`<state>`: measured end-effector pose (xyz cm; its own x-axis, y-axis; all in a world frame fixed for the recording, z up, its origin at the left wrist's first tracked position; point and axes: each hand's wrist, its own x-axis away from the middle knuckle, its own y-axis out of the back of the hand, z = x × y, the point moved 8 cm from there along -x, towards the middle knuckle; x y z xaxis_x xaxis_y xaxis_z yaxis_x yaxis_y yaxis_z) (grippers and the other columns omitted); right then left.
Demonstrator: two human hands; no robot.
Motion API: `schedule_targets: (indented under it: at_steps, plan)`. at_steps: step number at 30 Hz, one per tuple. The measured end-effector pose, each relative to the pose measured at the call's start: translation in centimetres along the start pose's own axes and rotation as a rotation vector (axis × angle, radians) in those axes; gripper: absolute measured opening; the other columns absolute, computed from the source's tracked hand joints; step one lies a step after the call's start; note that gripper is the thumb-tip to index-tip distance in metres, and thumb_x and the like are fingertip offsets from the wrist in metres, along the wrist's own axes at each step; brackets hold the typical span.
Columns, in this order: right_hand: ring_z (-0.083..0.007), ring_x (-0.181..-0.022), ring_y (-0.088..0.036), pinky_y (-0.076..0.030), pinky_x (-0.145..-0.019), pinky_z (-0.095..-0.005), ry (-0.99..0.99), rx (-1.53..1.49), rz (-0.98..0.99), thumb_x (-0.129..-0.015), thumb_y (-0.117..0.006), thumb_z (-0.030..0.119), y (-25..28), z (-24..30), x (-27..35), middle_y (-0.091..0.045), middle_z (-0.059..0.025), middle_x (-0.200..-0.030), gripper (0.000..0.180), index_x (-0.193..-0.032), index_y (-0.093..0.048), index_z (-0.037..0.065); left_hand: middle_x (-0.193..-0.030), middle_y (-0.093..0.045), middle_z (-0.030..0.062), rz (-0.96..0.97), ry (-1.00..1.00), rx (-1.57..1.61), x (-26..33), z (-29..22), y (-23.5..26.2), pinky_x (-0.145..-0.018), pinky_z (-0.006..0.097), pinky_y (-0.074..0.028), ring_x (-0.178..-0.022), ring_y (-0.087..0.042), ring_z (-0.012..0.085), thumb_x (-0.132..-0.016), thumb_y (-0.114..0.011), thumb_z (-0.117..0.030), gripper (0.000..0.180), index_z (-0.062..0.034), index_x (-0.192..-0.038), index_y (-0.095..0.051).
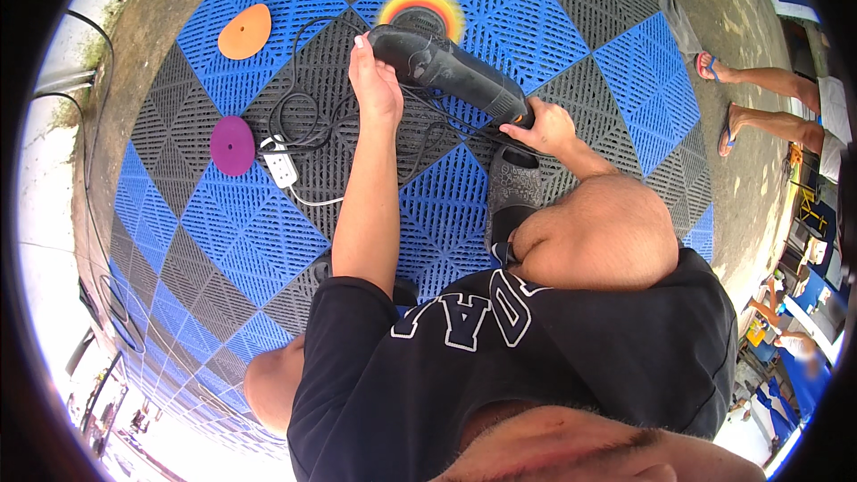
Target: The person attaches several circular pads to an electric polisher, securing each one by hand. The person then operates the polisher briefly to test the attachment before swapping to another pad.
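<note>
My right fingers (pixel 543 113) wrap the rear of the black polisher (pixel 464 80) over the floor tiles (pixel 446 210); my left fingers (pixel 362 58) curl at its head (whether gripping, I can't tell). Its yellow-orange pad (pixel 449 11) is blurred, partly covered.

There is one polisher (pixel 473 85) with two hands (pixel 378 89) (pixel 548 128) on it. Round pads number three: one yellow-edged pad (pixel 456 13), one orange pad (pixel 245 31) and one purple pad (pixel 233 145). One white power strip (pixel 280 166) shows, plus two flip-flops (pixel 708 67) (pixel 727 134) at right. Floor tiles (pixel 638 89) come in two colours, too many to count surely.
</note>
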<state>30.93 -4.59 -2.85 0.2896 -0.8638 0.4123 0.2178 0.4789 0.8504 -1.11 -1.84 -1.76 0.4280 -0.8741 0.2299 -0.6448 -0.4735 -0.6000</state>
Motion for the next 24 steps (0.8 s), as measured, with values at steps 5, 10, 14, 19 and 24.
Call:
schedule_targets:
  at_steps: [5,10,14,19,24]
  plan:
    - [-0.0400,-0.094,-0.073,-0.057,-0.088,-0.0495,-0.041,0.003,0.026,-0.074,-0.073,0.077,-0.4,-0.7,0.0,-0.074,-0.0233,-0.094,0.086,-0.114,-0.067,0.000,-0.116,-0.068,0.0076,0.020,0.011,0.061,0.2,0.0,-0.5,-0.097,0.032,-0.048,-0.108,-0.064,0.0162,-0.107,-0.054,-0.045,0.047,-0.0018,-0.124,-0.059]
    - [-0.0403,-0.089,-0.074,-0.058,-0.084,-0.0492,-0.028,0.001,-0.008,-0.073,-0.074,0.075,-0.3,-0.7,-0.1,-0.074,-0.0225,-0.089,0.084,-0.113,-0.068,0.001,-0.117,-0.067,0.0083,0.017,0.013,0.063,0.1,0.2,-0.2,-0.098,0.033,-0.048,-0.109,-0.063,0.0167,-0.107,-0.054,-0.045,0.047,-0.0010,-0.124,-0.059]
    - [-0.0402,-0.086,-0.073,-0.057,-0.082,-0.0492,-0.016,0.013,-0.073,-0.073,-0.077,0.071,-0.3,-1.2,-0.2,-0.074,-0.0215,-0.086,0.079,-0.111,-0.069,0.003,-0.119,-0.067,0.0087,0.031,0.019,0.068,0.0,0.4,-0.3,-0.098,0.033,-0.048,-0.110,-0.063,0.0172,-0.107,-0.055,-0.043,0.047,-0.0003,-0.125,-0.059]
    - [-0.0403,-0.087,-0.073,-0.057,-0.083,-0.0493,-0.042,0.031,-0.036,-0.072,-0.076,0.073,-0.3,-1.0,-0.3,-0.074,-0.0215,-0.087,0.081,-0.113,-0.068,0.003,-0.120,-0.065,0.0109,0.002,0.008,0.017,-0.4,0.7,0.3,-0.101,0.038,-0.047,-0.113,-0.061,0.0216,-0.107,-0.052,-0.045,0.048,-0.0003,-0.124,-0.058]
    - [-0.0402,-0.087,-0.073,-0.057,-0.083,-0.0498,-0.036,0.032,-0.039,-0.073,-0.075,0.073,-0.3,-1.3,-0.3,-0.074,-0.0217,-0.087,0.081,-0.114,-0.068,0.003,-0.120,-0.066,0.0109,-0.018,0.019,0.024,-0.2,0.7,0.2,-0.101,0.038,-0.048,-0.113,-0.061,0.0214,-0.107,-0.054,-0.041,0.044,0.0000,-0.123,-0.059]
